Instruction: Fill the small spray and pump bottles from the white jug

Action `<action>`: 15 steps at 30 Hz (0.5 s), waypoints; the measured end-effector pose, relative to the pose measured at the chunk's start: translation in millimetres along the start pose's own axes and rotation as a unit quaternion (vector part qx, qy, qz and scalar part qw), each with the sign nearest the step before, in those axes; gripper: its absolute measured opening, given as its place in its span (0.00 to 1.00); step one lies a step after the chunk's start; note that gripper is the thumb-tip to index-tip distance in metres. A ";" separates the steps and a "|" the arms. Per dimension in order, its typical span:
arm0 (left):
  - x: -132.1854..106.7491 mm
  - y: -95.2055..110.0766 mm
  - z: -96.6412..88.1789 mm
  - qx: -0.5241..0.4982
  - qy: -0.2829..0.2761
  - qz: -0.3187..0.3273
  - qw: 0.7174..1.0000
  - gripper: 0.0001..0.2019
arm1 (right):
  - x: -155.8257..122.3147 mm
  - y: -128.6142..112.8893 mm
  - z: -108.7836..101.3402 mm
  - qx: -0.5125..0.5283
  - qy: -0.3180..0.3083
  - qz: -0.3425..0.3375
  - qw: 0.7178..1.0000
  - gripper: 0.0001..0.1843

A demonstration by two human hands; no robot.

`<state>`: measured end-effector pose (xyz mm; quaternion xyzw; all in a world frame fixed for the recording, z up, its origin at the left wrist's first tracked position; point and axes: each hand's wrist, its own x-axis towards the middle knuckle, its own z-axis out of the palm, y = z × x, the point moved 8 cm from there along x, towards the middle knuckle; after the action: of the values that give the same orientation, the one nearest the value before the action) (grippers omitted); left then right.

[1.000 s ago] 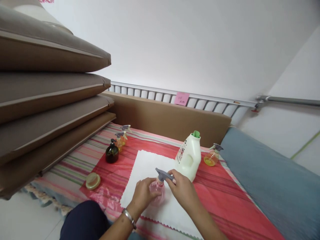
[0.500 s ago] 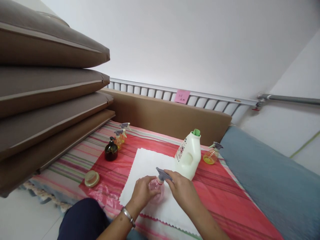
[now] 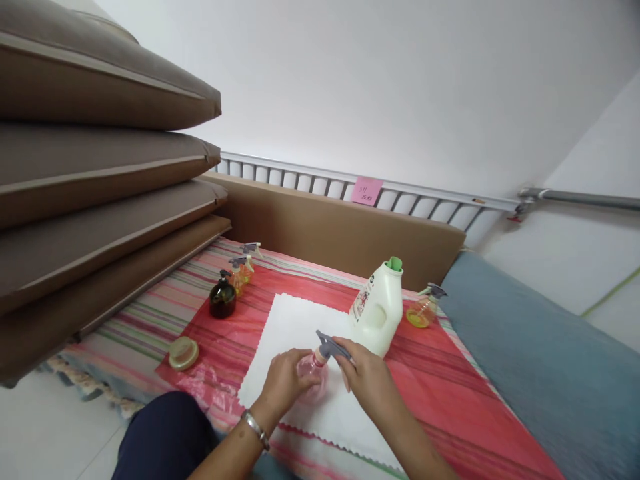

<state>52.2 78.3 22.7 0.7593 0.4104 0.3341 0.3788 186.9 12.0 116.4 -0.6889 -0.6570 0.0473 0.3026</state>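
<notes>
My left hand (image 3: 286,379) is closed around a clear pinkish spray bottle (image 3: 315,383) over the white scalloped cloth (image 3: 287,320). At the bottle's neck sits a grey spray head (image 3: 327,345), which my right hand (image 3: 363,370) pinches between thumb and fingers. Whether the spray head is screwed tight I cannot tell. Just beyond my right hand, a large pale-green jug (image 3: 377,313) with a green cap (image 3: 395,264) stands upright on the edge of the cloth.
A dark pump bottle (image 3: 223,300) and small spray bottles (image 3: 239,283) with yellow liquid stand at left; another spray bottle (image 3: 423,312) stands right of the jug. A round lid-like container (image 3: 183,353) lies near left. Stacked cushions (image 3: 110,163) rise on the left.
My right hand has shifted slightly on the spray head and its fingers have changed position; the head has turned a little. My left hand still grips the bottle.
</notes>
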 end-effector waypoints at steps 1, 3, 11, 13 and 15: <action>-0.2 -0.3 0.4 -0.001 0.000 0.003 1.000 0.25 | 0.0 0.1 1.1 -0.007 -0.006 -0.005 1.000 0.17; -0.1 -1.2 0.7 -0.003 0.005 0.010 1.000 0.25 | -0.2 -1.3 3.3 -0.020 -0.021 -0.015 0.999 0.17; 1.5 -3.9 3.6 -0.005 0.017 0.025 1.000 0.25 | -1.7 -9.2 8.9 -0.061 -0.050 -0.031 0.996 0.18; 1.2 -4.2 4.2 -0.006 0.018 0.025 0.999 0.25 | -0.3 -9.4 9.0 -0.062 -0.054 -0.029 0.996 0.18; 0.7 -4.5 4.8 -0.004 0.016 0.024 1.000 0.25 | 1.0 -9.8 9.0 -0.063 -0.060 -0.026 0.996 0.18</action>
<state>54.8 79.1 16.7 0.7619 0.3971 0.3569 0.3666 174.3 15.7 114.1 -0.6847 -0.6938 0.0395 0.2196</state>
